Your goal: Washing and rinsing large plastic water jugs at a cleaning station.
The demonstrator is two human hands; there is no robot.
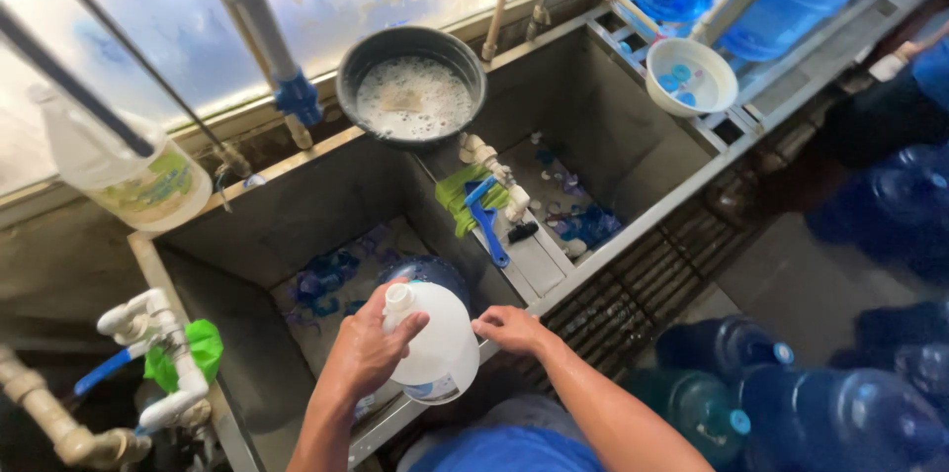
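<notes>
My left hand (363, 348) grips a white plastic jug (435, 339) by its neck side, holding it upright over the front rim of a steel sink (326, 197). The jug's small white cap points up and left. My right hand (508, 327) rests on the jug's right shoulder, fingers curled against it. Just behind the jug, inside the left sink basin, the rounded top of a dark blue water bottle (427, 269) shows. Blue scraps (326, 279) lie on the basin floor.
A black basin of foamy water (412, 86) sits on the back rim. A blue brush and green cloth (474, 203) lie on the divider. White bowl with blue caps (690, 77) at right. Large blue water bottles (840, 413) stand on the floor. White pipes (158, 353) at left.
</notes>
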